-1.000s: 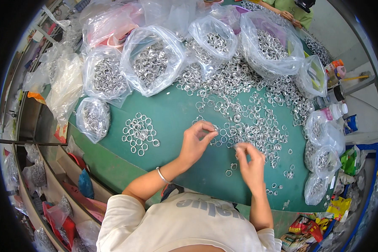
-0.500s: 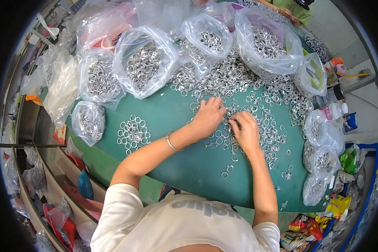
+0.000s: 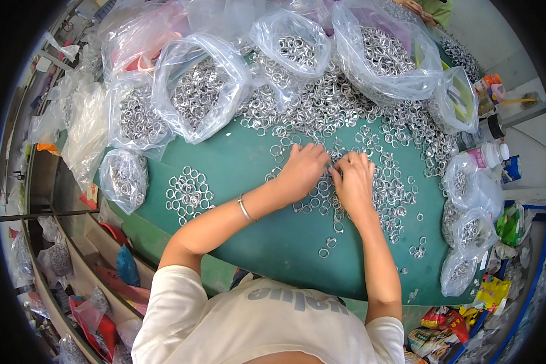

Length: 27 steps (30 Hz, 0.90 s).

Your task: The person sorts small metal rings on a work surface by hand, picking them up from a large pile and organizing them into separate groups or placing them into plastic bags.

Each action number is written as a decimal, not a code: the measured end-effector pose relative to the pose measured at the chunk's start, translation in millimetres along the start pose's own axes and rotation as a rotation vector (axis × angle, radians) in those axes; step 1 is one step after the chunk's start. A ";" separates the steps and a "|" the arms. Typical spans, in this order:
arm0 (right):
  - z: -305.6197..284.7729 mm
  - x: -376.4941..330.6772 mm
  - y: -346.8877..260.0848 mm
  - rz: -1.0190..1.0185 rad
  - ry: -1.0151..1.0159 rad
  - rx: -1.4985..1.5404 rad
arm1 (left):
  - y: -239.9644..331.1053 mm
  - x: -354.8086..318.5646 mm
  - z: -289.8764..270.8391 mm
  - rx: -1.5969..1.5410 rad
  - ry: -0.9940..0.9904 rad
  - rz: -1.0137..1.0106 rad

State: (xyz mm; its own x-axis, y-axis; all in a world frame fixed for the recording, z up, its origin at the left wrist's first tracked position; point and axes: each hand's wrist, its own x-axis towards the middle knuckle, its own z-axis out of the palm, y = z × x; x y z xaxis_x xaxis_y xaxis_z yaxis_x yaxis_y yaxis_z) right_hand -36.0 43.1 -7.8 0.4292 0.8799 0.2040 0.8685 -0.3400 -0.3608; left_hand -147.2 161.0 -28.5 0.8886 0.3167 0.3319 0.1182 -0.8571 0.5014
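Small silver metal rings (image 3: pixel 394 191) lie scattered on the green tabletop (image 3: pixel 261 242) around both my hands. My left hand (image 3: pixel 305 171) bends over the rings near the middle of the table, its fingers curled and the tips close together. Right beside it, my right hand (image 3: pixel 353 181) reaches in with bent fingers, its thumb toward the left fingertips. The fingertips of both hands nearly meet; whatever lies between them is too small and covered to make out. Farther off rises a heap of the same rings (image 3: pixel 321 112). Left of my left forearm sits a separate small pile of rings (image 3: pixel 188 191).
Clear plastic bags of rings (image 3: pixel 200 130) line the far side, with a smaller bag (image 3: pixel 124 182) at left. More bags (image 3: pixel 458 273) stand along the right edge, near a white bottle (image 3: pixel 494 155). Another person's hand (image 3: pixel 411 6) shows at the far right. Shelving (image 3: pixel 94 242) stands left.
My right hand has shifted slightly up, its fingers reaching farther forward. My left hand stays close beside it, turned a little. The whole view has tilted slightly.
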 end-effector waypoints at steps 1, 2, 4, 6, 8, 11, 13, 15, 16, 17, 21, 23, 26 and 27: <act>-7.8 -2.4 1.8 0.030 -0.003 0.072 | -3.8 1.2 -0.6 -0.018 -0.070 -0.037; -13.1 -4.2 3.4 0.056 -0.011 0.147 | -3.7 0.2 -4.8 -0.159 0.050 -0.044; -17.6 -7.2 10.7 0.046 0.050 0.274 | -2.1 -4.9 -18.5 -0.144 0.075 -0.127; -19.7 -11.4 14.5 0.018 0.087 0.099 | -3.4 -9.7 -20.4 -0.063 0.053 -0.142; -20.6 -18.4 17.5 0.016 0.136 0.146 | 3.2 -16.0 -16.3 -0.098 0.073 -0.104; -26.1 -21.4 18.4 0.098 0.123 0.303 | 9.9 -14.1 -13.5 -0.161 0.056 -0.093; -21.2 -25.0 23.2 0.170 0.117 0.256 | 14.6 -14.1 -10.6 -0.185 0.025 -0.088; -25.7 -27.5 21.7 0.234 0.134 0.356 | 18.1 -16.2 -5.0 -0.181 0.014 -0.089; -32.4 -27.2 20.0 0.223 0.147 0.360 | 18.6 -16.0 -5.0 -0.213 0.012 -0.107; -36.6 -28.9 18.8 0.216 0.163 0.363 | 19.5 -15.7 -6.5 -0.246 0.007 -0.122; -39.6 -40.2 14.6 0.293 0.156 0.515 | 25.7 -22.1 -8.0 -0.272 -0.033 -0.151; -42.6 -38.7 15.3 0.222 0.170 0.264 | 27.6 -19.1 -2.8 -0.331 0.008 -0.102; -41.2 -42.5 13.9 0.150 0.184 0.186 | 37.0 -17.8 -4.3 -0.504 0.004 -0.149; -43.3 -45.8 6.5 0.229 0.139 0.372 | 42.2 -20.0 -6.5 -0.579 -0.012 -0.187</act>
State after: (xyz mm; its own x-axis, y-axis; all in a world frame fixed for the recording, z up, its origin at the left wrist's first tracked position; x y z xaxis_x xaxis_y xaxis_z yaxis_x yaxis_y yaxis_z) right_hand -39.3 -13.7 20.0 0.6511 0.7343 0.1919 0.6100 -0.3558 -0.7080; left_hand -162.9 121.1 -8.7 0.8812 0.4334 0.1889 0.0156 -0.4260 0.9046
